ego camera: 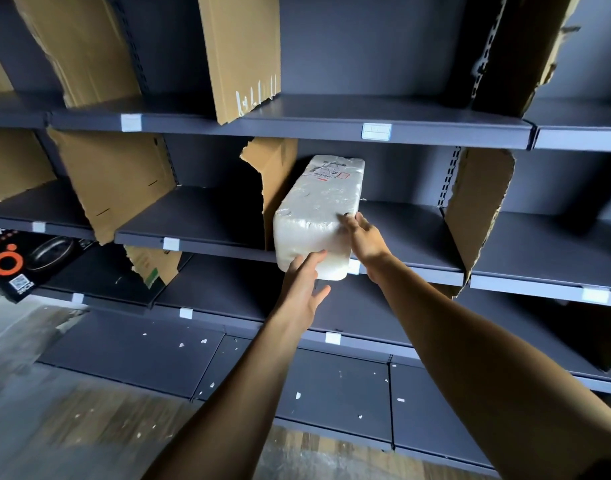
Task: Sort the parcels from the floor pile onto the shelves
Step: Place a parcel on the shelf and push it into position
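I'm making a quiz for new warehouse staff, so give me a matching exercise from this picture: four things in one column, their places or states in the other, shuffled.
Things:
1. white wrapped parcel
2. left hand
3. right hand
4. black printed box

Places:
A. on the parcel's right side
B. lower shelf, far left
C. middle shelf, overhanging its front edge
D. under the parcel's near end

Pairs: 1-C, 2-D, 3-A, 4-B

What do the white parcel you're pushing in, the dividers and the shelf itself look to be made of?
White parcel: seemingly foam or bubble wrap under glossy clear film; its surface is lumpy and shiny, with a printed label on the far end. Dividers: plain brown cardboard, matte, with torn ragged edges. Shelf: probably painted metal, a smooth dark grey sheet with slotted uprights behind it.
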A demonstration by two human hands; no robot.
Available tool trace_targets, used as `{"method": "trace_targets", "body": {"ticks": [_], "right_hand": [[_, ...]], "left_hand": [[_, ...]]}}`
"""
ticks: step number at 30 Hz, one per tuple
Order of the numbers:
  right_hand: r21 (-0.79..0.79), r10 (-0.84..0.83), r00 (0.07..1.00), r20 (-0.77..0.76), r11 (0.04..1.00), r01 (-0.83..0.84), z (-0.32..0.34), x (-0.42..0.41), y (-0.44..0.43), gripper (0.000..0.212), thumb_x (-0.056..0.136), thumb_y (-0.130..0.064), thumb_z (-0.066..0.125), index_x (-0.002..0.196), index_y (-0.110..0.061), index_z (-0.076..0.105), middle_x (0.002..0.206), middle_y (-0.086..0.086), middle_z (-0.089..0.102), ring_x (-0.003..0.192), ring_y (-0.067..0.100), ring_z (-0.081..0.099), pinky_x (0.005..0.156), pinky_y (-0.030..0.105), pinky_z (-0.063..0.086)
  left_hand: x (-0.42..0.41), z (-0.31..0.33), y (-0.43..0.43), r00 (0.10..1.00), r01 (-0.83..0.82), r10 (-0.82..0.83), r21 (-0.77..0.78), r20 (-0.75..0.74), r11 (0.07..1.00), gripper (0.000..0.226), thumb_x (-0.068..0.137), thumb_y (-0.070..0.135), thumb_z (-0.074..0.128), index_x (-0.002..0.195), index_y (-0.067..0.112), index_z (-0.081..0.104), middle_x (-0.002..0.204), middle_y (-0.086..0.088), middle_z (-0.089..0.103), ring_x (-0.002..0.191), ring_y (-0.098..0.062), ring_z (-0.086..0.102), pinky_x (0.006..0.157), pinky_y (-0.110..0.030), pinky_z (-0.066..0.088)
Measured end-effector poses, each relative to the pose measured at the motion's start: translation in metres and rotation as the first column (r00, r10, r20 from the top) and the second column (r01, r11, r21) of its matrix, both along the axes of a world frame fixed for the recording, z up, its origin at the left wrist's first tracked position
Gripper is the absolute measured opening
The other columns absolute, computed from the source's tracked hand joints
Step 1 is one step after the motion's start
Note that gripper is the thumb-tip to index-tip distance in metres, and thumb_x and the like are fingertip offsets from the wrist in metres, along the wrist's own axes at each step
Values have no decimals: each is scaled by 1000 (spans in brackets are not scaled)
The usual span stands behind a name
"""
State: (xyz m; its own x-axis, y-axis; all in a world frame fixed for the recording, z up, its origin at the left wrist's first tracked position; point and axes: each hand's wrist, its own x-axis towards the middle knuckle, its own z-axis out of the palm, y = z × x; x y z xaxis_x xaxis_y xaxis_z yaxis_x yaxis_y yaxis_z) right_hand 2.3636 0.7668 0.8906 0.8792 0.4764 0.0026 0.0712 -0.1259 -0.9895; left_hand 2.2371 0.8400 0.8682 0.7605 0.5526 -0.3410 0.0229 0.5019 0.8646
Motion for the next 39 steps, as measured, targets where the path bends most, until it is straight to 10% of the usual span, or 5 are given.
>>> {"method": "trace_targets", "body": {"ticks": [5, 13, 22, 27, 39], "right_hand": [[-120, 51, 993, 105, 992, -38, -3, -1, 1, 50, 107, -54, 37, 142, -30, 64, 162, 8, 42, 149, 23, 41, 125, 35, 30], [-139, -132, 991, -22, 982, 128, -15, -24, -17, 54, 112, -48, 32, 142, -11, 58, 131, 6, 58, 120, 21, 53, 93, 25, 34], [-265, -289, 950, -122, 931, 249, -85, -64, -103, 63, 108, -51, 41, 149, -5, 51, 147, 9, 57, 137, 28, 51, 116, 35, 36], [-281, -402, 904, -146, 893, 352, -101, -72, -189, 53, 108, -50, 40, 128, -6, 62, 114, 10, 61, 109, 28, 55, 96, 36, 40], [-243, -700, 699, -148, 711, 660, -113, -127, -484, 52, 108, -51, 44, 130, -8, 64, 127, 7, 66, 112, 21, 58, 99, 34, 45]], "left_hand": [[0, -2, 3, 999, 34, -34, -3, 34, 999, 11, 95, 26, 70, 105, 26, 65, 118, 7, 57, 129, -15, 50, 110, -45, 49], [-5, -21, 3, 998, 64, -65, 136, 1, 989, 3, 95, 20, 64, 95, 19, 61, 118, 7, 63, 123, -10, 57, 101, -37, 51], [-9, -71, -70, 977, 190, -171, 146, -131, 971, 25, 97, 20, 69, 122, 22, 62, 126, 6, 60, 119, -13, 58, 103, -40, 55], [-3, -70, -145, 915, 373, -331, 166, -231, 913, 24, 98, 21, 66, 76, 26, 56, 105, -2, 57, 100, -16, 56, 96, -36, 58], [-12, -67, -443, 730, 683, -639, 226, -241, 695, 36, 98, 21, 67, 133, 15, 64, 112, -2, 68, 105, -13, 64, 90, -37, 58]]}}
